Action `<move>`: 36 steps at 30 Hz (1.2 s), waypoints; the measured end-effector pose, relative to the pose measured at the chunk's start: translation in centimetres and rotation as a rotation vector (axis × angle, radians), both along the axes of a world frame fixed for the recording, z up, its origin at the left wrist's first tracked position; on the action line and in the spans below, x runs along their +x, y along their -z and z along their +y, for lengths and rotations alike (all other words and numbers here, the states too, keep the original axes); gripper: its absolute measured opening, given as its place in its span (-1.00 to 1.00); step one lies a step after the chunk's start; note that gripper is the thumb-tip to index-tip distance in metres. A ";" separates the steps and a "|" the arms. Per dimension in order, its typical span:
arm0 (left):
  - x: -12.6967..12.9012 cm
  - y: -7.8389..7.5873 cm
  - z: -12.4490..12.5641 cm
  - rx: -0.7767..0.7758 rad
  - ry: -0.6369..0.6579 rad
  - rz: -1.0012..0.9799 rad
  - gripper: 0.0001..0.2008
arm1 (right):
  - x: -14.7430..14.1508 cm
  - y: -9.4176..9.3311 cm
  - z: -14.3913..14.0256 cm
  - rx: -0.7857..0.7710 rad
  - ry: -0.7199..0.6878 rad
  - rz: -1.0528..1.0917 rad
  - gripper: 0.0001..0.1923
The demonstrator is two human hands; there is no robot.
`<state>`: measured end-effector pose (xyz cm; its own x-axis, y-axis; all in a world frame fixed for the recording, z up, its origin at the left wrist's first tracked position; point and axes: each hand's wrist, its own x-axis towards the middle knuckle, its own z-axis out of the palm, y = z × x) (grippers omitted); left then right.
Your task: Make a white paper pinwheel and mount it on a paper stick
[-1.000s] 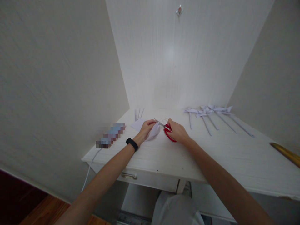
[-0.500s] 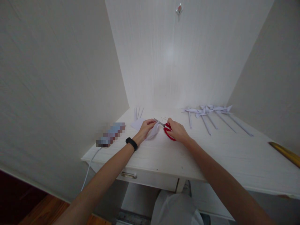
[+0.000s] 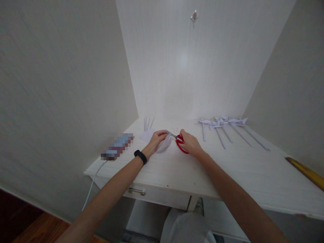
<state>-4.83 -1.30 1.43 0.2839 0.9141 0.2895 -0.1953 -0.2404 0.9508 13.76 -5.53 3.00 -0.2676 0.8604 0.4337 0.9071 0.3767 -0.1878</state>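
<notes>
My left hand [image 3: 155,141] pinches a folded piece of white paper [image 3: 164,145] that bends down toward the table. A black band sits on the left wrist. In my right hand [image 3: 190,142] are red-handled scissors [image 3: 180,144], their metal blades pointing left at the paper's upper edge beside my left fingertips. Whether the blades are parted around the paper is too small to tell. Flat white paper [image 3: 147,135] lies partly behind my left hand. Tiny paper scraps [image 3: 175,129] lie just beyond the scissors.
Several paper pinwheels on sticks [image 3: 222,123] lie at the back right of the white table [image 3: 243,179]. Thin paper sticks [image 3: 147,124] lie at the back left. A blurred-out device [image 3: 117,146] with a white cable is at the left edge, a gold-coloured object [image 3: 305,172] at the right.
The whole view has shifted slightly, with the table a little lower in it. Both hands keep their hold on the paper and scissors, nearly unmoved relative to the table.
</notes>
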 end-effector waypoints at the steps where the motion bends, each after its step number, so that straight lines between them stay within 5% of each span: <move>1: 0.0 0.1 0.0 0.000 0.008 -0.001 -0.81 | 0.0 0.0 0.0 0.000 -0.001 -0.003 -0.81; 25: 0.2 -0.2 -0.4 0.039 -0.004 0.044 -0.80 | 0.1 0.2 -0.2 -0.025 0.064 0.082 -0.84; 36: 0.7 -0.8 -1.6 0.069 0.258 0.115 -0.83 | 0.7 0.6 0.5 -0.061 0.270 0.081 -0.85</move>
